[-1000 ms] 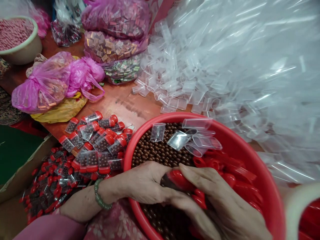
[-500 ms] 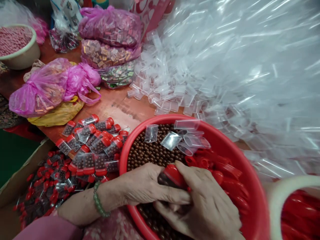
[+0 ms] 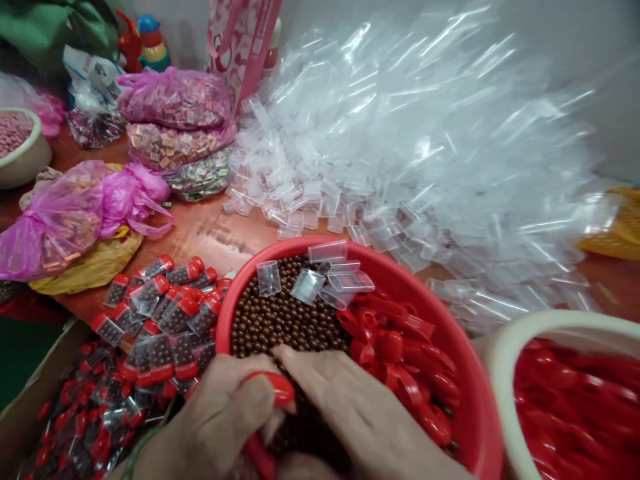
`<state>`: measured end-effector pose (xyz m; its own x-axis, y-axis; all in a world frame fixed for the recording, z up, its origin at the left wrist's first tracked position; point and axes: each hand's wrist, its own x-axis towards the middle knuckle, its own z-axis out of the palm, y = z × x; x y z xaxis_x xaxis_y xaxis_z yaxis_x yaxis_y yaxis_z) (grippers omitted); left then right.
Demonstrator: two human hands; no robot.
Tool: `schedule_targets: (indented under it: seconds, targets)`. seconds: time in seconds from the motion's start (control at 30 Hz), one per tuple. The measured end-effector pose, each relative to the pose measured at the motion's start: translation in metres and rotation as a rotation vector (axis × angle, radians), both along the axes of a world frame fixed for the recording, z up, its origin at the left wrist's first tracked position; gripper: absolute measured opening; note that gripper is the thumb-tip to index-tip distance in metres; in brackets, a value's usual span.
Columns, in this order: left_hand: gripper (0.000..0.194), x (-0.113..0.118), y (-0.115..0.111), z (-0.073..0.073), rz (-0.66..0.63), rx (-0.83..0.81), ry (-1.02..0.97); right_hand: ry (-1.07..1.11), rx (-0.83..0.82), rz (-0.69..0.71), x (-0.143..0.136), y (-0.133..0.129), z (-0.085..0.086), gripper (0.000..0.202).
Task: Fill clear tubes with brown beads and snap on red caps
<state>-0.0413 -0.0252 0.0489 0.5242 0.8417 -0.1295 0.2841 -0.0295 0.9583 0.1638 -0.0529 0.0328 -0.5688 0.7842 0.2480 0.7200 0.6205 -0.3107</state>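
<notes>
My left hand [image 3: 220, 413], a green bead bracelet at its wrist, is closed over the near side of the red basin. A red-capped container [image 3: 274, 388] shows between its thumb and fingers; most of its body is hidden. Another red piece [image 3: 260, 457] appears lower in the same hand. My right hand [image 3: 365, 407] is cupped low over brown balls [image 3: 290, 323], fingers stretched toward the left hand and thumb apart, partly blurred. The red basin [image 3: 477, 373] also holds loose red caps [image 3: 400, 363] and several clear plastic sleeves [image 3: 307, 285] lying on the balls.
Filled red-capped containers [image 3: 175, 317] are heaped left of the basin, with more in a box [image 3: 60, 340] below. A large pile of clear sleeves [image 3: 390, 140] covers the back right. A white tub [image 3: 505, 347] of red caps stands right; pink bags [image 3: 175, 100] sit at back left.
The view has shifted, showing more wall behind. Both hands have come lower and nearer; the red-capped container, earlier between both hands, now sits in my left hand. My right hand has opened away from it.
</notes>
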Motion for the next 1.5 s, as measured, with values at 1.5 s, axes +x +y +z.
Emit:
schedule_targets:
  seconds: [1.5]
  targets:
    - [0.055,0.004,0.005,-0.048,-0.189,0.796,0.366,0.572,-1.583,-0.271,-0.005,0.082,-0.047,0.017]
